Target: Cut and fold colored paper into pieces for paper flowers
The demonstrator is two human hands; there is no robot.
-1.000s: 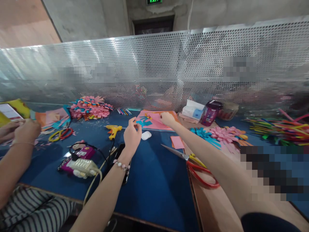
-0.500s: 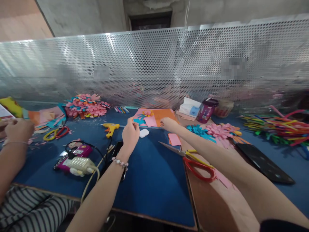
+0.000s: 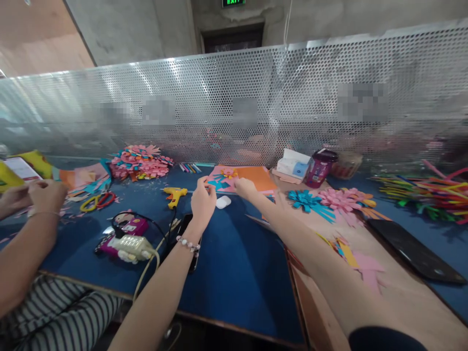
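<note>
Left hand (image 3: 204, 201) and right hand (image 3: 246, 189) half-curled, can't tell if either grips anything, blue cut paper (image 3: 218, 185) between them on coloured sheets (image 3: 256, 176), presumably backing for small pieces, glue gun (image 3: 176, 196) beside the left hand on the desk (image 3: 237, 278), likely parked for quick reach.

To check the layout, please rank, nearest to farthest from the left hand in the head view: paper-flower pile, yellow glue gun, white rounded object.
1. White rounded object, right of the left hand.
2. Yellow glue gun, left of that hand.
3. Paper-flower pile, farther left and back.
</note>
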